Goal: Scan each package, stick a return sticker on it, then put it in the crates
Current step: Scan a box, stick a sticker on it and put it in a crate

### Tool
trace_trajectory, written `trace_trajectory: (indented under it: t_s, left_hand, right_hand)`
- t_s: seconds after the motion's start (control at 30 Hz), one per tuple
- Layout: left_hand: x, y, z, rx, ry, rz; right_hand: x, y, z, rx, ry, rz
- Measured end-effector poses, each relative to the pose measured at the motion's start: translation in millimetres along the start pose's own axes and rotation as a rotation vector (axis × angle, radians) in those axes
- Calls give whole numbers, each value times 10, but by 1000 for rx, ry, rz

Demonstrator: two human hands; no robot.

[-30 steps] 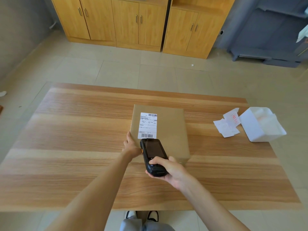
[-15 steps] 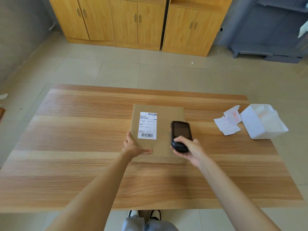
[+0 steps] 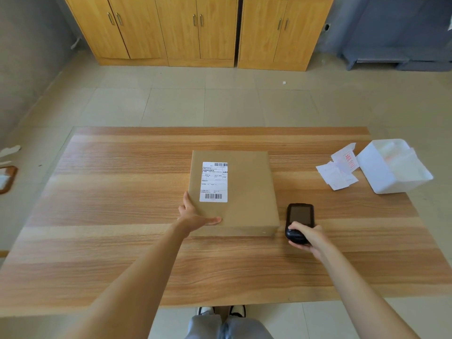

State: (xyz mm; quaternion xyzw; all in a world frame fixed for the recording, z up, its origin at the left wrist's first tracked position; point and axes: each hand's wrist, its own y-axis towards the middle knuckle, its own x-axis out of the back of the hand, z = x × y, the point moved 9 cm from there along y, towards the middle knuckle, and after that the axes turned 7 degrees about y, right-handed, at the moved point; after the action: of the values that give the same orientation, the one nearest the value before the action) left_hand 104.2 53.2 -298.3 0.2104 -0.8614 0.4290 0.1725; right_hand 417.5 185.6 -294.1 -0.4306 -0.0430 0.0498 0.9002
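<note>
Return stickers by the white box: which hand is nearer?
Right. The right hand holds the scanner on the table right of the package, below the return stickers. The left hand rests on the package's near-left corner, farther away.

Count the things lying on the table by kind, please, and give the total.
Brown package: 1
Black handheld scanner: 1
White box: 1
Pile of sticker sheets: 1, the sheets overlap too much to count apart
Total: 4

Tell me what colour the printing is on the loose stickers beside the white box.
Red, on white stickers; shows in the head view.
</note>
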Motion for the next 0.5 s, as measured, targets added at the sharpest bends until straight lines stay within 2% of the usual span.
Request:
trace_trajectory:
  t_s: [0.3, 0.5]
  left_hand:
    - [6, -13, 10, 13, 11, -4]
    - [3, -13, 20, 19, 6, 1]
  right_hand:
    - [76, 30, -206, -12, 30, 8]
    - [63, 106, -589, -97, 55, 28]
